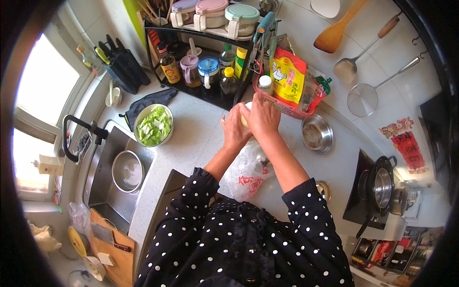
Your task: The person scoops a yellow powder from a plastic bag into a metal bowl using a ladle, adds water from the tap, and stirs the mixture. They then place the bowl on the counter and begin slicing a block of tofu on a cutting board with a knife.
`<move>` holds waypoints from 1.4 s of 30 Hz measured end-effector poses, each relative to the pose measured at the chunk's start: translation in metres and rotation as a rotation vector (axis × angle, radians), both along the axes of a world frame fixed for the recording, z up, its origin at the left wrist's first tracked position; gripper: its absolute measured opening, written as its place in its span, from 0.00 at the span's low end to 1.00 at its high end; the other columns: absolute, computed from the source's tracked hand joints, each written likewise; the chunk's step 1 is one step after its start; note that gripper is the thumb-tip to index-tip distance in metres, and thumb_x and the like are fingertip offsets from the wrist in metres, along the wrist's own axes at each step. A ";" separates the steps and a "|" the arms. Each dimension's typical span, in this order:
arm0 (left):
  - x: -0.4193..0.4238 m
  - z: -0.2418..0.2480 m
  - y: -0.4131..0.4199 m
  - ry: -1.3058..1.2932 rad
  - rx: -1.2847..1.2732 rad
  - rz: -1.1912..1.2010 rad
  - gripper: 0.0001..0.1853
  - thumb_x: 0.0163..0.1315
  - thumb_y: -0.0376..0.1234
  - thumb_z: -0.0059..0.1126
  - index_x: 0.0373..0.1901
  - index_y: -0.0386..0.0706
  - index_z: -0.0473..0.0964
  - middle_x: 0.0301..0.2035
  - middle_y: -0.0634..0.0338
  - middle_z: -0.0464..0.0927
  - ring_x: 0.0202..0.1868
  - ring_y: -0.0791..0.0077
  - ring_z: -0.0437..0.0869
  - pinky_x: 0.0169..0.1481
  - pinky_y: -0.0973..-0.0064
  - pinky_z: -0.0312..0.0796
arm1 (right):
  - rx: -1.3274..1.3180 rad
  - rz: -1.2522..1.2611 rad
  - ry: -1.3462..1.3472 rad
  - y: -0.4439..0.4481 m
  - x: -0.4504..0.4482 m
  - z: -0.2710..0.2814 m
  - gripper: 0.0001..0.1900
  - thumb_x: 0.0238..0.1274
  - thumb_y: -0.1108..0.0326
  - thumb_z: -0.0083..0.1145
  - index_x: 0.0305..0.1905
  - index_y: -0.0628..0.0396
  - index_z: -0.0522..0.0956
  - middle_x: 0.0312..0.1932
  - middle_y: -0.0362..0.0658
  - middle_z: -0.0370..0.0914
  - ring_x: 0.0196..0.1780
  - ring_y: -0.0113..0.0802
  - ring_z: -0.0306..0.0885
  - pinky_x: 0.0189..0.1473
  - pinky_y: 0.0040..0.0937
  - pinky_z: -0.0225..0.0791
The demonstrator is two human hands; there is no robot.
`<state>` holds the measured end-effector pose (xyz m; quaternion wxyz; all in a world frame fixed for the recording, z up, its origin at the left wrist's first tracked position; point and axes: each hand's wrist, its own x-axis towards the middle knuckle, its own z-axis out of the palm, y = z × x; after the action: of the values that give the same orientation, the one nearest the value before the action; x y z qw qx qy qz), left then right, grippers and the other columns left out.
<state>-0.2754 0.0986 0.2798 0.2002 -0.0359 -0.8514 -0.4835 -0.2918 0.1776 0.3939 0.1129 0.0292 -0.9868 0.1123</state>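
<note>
My left hand (pixel 235 127) and my right hand (pixel 264 115) are closed around a small jar (pixel 244 122) with a white top and something yellowish showing through. Much of the jar is hidden by my fingers. Just below my wrists, a translucent plastic bag (pixel 247 170) with red print lies on the counter. Beyond my hands stands a red plastic basket (pixel 287 107), with a yellow and red seasoning pouch (pixel 288 77) and a white-capped jar (pixel 265 83) in it. To the right of my right hand sits a stainless steel bowl (pixel 317 134).
A bowl of chopped green leaves (pixel 154 125) stands left, beside the sink (pixel 114 204). A black rack (pixel 200 89) holds bottles and jars behind. At right is a stove with a black wok (pixel 382 186). A cleaver (pixel 104 233) lies on a cutting board (pixel 123 263) at lower left.
</note>
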 end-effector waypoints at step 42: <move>0.088 0.032 0.066 -0.690 0.431 -0.731 0.20 0.63 0.32 0.59 0.56 0.35 0.72 0.51 0.55 0.77 0.56 0.74 0.75 0.61 0.73 0.66 | -1.416 -0.939 -0.106 0.283 0.313 -0.166 0.18 0.62 0.68 0.53 0.54 0.63 0.67 0.27 0.47 0.79 0.19 0.30 0.78 0.15 0.23 0.67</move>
<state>-0.1878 0.1642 0.3115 -0.2689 -0.1267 -0.6813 -0.6689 0.0209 0.4605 0.2284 0.0932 -0.4658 -0.5978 0.6457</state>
